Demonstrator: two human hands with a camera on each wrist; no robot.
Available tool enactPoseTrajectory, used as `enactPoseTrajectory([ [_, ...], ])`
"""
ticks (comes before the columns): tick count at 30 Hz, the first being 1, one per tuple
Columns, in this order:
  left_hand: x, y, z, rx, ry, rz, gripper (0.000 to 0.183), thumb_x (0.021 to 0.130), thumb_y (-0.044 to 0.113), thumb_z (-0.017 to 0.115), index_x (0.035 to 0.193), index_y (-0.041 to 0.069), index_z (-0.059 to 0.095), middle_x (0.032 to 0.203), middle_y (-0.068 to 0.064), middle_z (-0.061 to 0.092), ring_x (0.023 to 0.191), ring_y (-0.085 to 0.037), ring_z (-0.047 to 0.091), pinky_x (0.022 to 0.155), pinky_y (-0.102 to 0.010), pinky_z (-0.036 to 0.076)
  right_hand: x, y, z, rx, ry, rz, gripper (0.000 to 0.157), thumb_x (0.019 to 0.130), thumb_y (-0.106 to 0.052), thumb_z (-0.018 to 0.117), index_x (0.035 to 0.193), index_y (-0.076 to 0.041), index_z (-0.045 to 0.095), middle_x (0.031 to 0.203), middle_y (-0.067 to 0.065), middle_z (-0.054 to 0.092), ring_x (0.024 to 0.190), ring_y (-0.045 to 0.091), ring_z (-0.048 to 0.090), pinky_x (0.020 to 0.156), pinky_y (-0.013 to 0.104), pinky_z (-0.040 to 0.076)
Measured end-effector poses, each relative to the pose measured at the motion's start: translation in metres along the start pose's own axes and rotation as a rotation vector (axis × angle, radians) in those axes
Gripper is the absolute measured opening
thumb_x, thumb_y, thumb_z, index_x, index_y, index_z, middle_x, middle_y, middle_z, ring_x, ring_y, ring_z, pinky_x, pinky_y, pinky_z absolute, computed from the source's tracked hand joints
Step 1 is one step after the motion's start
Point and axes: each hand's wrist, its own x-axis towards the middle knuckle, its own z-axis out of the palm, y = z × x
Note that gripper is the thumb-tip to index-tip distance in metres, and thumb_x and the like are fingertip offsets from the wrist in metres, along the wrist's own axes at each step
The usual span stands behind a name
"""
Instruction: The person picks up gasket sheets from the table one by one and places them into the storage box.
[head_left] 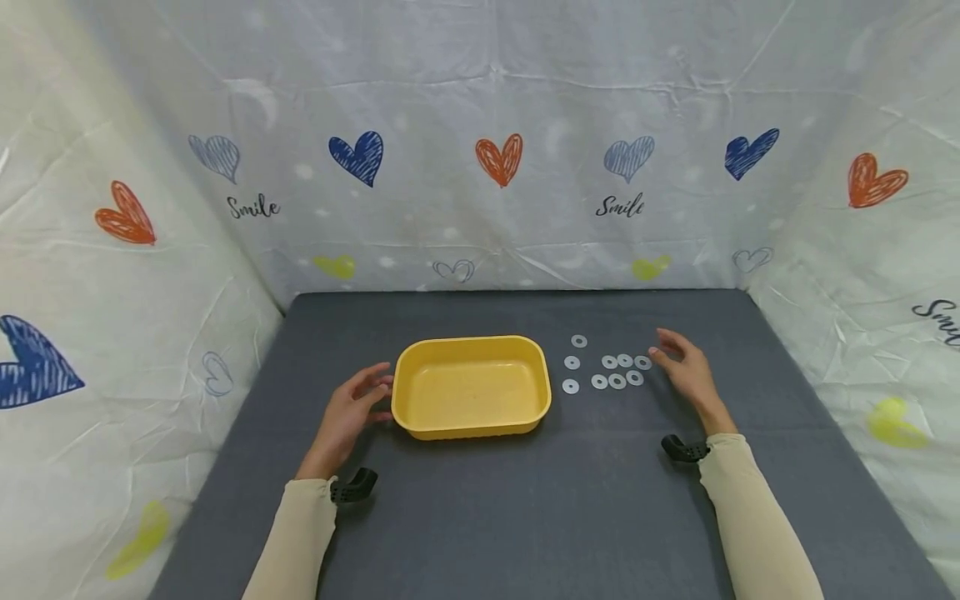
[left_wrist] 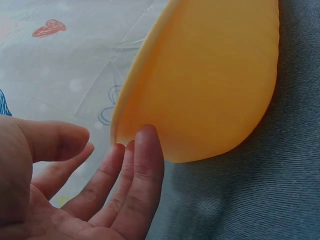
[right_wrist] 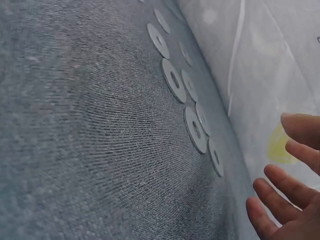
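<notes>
A yellow rectangular tub (head_left: 471,429) with rounded corners stands on the dark grey tabletop, its inside bare. At the tub's left end is my left hand (head_left: 351,414), fingers spread and loosely bent, fingertips right at the wall; the left wrist view shows them overlapping the yellow side (left_wrist: 200,75). To the right of the tub lie several flat grey washers (head_left: 617,381), each with a hole in the middle. My right hand (head_left: 688,371) hovers beside the rightmost washer (head_left: 642,362), fingers relaxed and apart, holding nothing. In the right wrist view the washers (right_wrist: 173,81) lie flat, some touching.
A pale cloth (head_left: 420,208) printed with hearts and "Smile" hangs behind the table and down both sides. Dark wrist cameras (head_left: 354,485) sit on both forearms. The table's back edge (head_left: 517,292) meets the cloth.
</notes>
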Motion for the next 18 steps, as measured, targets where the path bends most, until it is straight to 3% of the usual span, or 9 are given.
enactPoseTrajectory([
  [5, -0.0005, -0.0039, 0.0001, -0.041, -0.002, -0.040, 0.052, 0.100, 0.031, 0.056, 0.149, 0.018, 0.043, 0.137, -0.014, 0.053, 0.110, -0.018, 0.059, 0.082, -0.033, 0.059, 0.0041, 0.0031, 0.0040, 0.012, 0.024, 0.042, 0.050, 0.097, -0.030, 0.062, 0.139, -0.003, 0.055, 0.140, 0.024, 0.053, 0.128, 0.040, 0.051, 0.105, 0.053, 0.041],
  [13, -0.0040, -0.0080, 0.0023, -0.089, -0.042, -0.061, 0.053, 0.097, 0.024, 0.063, 0.146, 0.017, 0.046, 0.135, -0.015, 0.049, 0.100, -0.015, 0.062, 0.080, -0.026, 0.057, 0.0088, 0.0057, 0.0058, 0.020, 0.030, 0.110, 0.041, 0.096, -0.025, 0.064, 0.132, -0.006, 0.062, 0.129, 0.020, 0.062, 0.107, 0.026, 0.056, 0.087, 0.034, 0.045],
  [18, -0.0039, -0.0075, 0.0030, -0.112, -0.051, -0.049, 0.056, 0.095, 0.018, 0.065, 0.147, 0.015, 0.045, 0.136, -0.015, 0.049, 0.098, -0.014, 0.063, 0.081, -0.023, 0.056, 0.0107, 0.0097, 0.0035, 0.013, 0.021, 0.112, 0.040, 0.095, -0.021, 0.066, 0.131, -0.005, 0.063, 0.129, 0.022, 0.062, 0.112, 0.033, 0.058, 0.092, 0.041, 0.048],
])
